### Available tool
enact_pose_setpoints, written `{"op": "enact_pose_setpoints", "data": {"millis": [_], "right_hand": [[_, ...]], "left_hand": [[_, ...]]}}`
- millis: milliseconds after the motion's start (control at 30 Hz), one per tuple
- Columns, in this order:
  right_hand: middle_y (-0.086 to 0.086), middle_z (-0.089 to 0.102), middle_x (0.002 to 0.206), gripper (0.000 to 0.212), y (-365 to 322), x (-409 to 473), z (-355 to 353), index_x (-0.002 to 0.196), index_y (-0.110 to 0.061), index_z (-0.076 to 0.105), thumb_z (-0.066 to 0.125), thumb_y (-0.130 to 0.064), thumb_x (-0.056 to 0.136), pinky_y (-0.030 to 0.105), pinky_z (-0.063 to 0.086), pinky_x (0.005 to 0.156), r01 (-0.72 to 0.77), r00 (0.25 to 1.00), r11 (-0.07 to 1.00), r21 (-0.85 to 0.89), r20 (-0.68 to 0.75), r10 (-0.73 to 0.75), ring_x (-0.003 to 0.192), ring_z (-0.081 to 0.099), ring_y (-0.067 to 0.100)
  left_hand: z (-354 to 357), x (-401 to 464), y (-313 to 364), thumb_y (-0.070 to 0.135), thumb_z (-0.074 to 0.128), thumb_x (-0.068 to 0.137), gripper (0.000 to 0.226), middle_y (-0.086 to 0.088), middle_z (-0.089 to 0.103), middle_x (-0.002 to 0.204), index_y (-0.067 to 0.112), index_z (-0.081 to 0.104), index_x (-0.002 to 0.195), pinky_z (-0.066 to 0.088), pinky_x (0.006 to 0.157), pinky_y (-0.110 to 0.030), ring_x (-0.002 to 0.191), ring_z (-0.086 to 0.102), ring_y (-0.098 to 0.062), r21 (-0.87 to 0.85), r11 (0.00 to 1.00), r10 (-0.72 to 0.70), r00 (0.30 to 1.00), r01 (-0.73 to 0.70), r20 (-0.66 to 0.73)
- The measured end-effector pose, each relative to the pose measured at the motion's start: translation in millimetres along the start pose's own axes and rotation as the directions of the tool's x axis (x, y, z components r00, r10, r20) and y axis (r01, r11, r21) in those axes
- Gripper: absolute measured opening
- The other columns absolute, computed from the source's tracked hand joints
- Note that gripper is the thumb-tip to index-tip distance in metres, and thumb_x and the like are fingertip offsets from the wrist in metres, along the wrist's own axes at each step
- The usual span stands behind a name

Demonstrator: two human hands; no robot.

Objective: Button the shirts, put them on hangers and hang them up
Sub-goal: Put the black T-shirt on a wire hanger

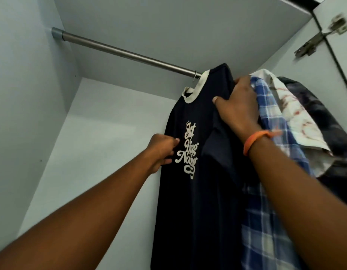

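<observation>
A: Where was the navy tee (199, 191) when you looked?

B: Hanging off the rail (122, 52), twd its right end, on a hanger whose hook (197, 76) only just showed at the rail. Blue check shirt (266, 221) pressed right beside it, then a white printed one (297, 117) and a dark one (324, 121) further from the rail's wall bracket (56, 33).

A: Hands?

B: Right hand (238, 102), orange wristband (256, 140), was clamped round the tee's shoulder, approx where the hanger arm would sit. Left hand (162, 151) pinched the cloth lower down, beside the cream lettering (189, 151).

A: How'd it handle, d'you reckon?

B: Light, soft, floppy, prob. no stiffness. I'd take it at the shoulder over the hanger, not by the loose body, which would just stretch or slide off.

A: Anything you couldn't see?

B: Hanger itself was under the fabric. Rail's right end hid behind the clothes. Hems cut off below. Buttons on the check shirt, couldn't tell if done up.
</observation>
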State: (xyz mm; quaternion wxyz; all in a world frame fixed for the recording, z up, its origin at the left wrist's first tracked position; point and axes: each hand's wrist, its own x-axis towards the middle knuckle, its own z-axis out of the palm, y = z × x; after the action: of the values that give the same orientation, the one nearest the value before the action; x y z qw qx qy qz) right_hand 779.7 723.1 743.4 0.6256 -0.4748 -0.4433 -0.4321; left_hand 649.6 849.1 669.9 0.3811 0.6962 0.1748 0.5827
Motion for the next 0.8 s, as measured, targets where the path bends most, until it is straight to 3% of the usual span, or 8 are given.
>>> {"op": "enact_pose_setpoints", "data": {"millis": [133,267,367,433,500,633,733,800], "right_hand": [[0.005,0.058,0.128,0.053,18,-88,-29,0.127,-0.017,0.044,0.074,-0.028,0.085,0.037,0.048,0.088,-0.04,0.998,0.981,0.189,-0.043,0.049,0.111,0.059,0.027],[-0.004,0.062,0.098,0.046,37,-186,-49,0.12,-0.024,0.048,0.075,-0.032,0.083,0.04,0.052,0.073,-0.165,0.985,0.924,0.344,0.013,0.17,0.081,0.063,0.02],[-0.007,0.06,0.08,0.036,47,-271,-52,0.111,-0.026,0.053,0.075,-0.029,0.084,0.037,0.051,0.064,-0.306,0.952,0.858,0.412,0.158,0.263,0.063,0.059,0.015],[-0.007,0.06,0.072,0.026,46,-334,-48,0.103,-0.025,0.056,0.075,-0.024,0.084,0.034,0.05,0.062,-0.435,0.889,0.812,0.388,0.33,0.319,0.062,0.059,0.013],[-0.008,0.061,0.068,0.019,43,-398,-42,0.091,-0.025,0.058,0.075,-0.019,0.084,0.03,0.046,0.061,-0.556,0.769,0.781,0.284,0.532,0.354,0.063,0.059,0.011],[-0.008,0.063,0.071,0.021,18,-535,-30,0.075,-0.027,0.057,0.077,-0.022,0.081,0.025,0.045,0.063,-0.611,0.384,0.791,0.027,0.884,0.267,0.067,0.06,0.007],[-0.007,0.063,0.088,0.013,-5,-610,-19,0.087,-0.027,0.059,0.072,-0.028,0.086,0.015,0.043,0.069,-0.56,0.14,0.827,-0.047,0.979,0.15,0.08,0.06,0.006],[-0.007,0.058,0.102,0.017,-22,-646,-11,0.106,-0.024,0.059,0.065,-0.031,0.092,0.011,0.041,0.074,-0.515,0.032,0.853,-0.082,0.993,0.115,0.094,0.058,0.007]], "left_hand": [[0,-54,-36,0.017,0.057,0.095,0.011,-0.003,0.067,0.097,0.017,0.068,0.097,0.053,0.082,-0.037,0.091,0.062,-0.02,-0.037,0.994,-0.107,0.99,0.105,-0.087],[-8,-121,-92,0.014,0.058,0.094,0.012,-0.003,0.068,0.092,0.015,0.069,0.098,0.052,0.069,-0.029,0.08,0.062,-0.016,0.03,0.972,-0.225,0.964,0.231,-0.144],[-28,-185,-157,0.014,0.063,0.09,0.014,-0.005,0.07,0.095,0.012,0.071,0.102,0.046,0.075,-0.023,0.082,0.061,-0.014,0.302,0.907,-0.228,0.946,0.292,-0.229],[-47,-240,-204,0.016,0.065,0.09,0.021,-0.005,0.069,0.105,0.01,0.069,0.109,0.041,0.081,-0.018,0.096,0.063,-0.017,0.534,0.765,-0.249,0.93,0.36,-0.27],[-66,-303,-252,0.025,0.059,0.094,0.034,-0.006,0.061,0.125,0.011,0.06,0.126,0.041,0.095,-0.023,0.118,0.057,-0.022,0.722,0.564,-0.324,0.911,0.402,-0.255],[-98,-429,-313,0.039,0.039,0.101,0.047,-0.004,0.032,0.149,0.02,0.035,0.144,0.035,0.105,-0.04,0.137,0.033,-0.025,0.911,0.062,-0.473,0.816,0.407,-0.332],[-117,-474,-325,0.04,0.038,0.101,0.046,-0.007,0.035,0.143,0.016,0.037,0.14,0.036,0.101,-0.042,0.132,0.034,-0.028,0.893,-0.114,-0.471,0.767,0.436,-0.435],[-138,-487,-325,0.043,0.038,0.101,0.045,-0.007,0.043,0.134,0.013,0.042,0.135,0.038,0.095,-0.041,0.124,0.041,-0.028,0.869,-0.186,-0.441,0.752,0.458,-0.49]]}}
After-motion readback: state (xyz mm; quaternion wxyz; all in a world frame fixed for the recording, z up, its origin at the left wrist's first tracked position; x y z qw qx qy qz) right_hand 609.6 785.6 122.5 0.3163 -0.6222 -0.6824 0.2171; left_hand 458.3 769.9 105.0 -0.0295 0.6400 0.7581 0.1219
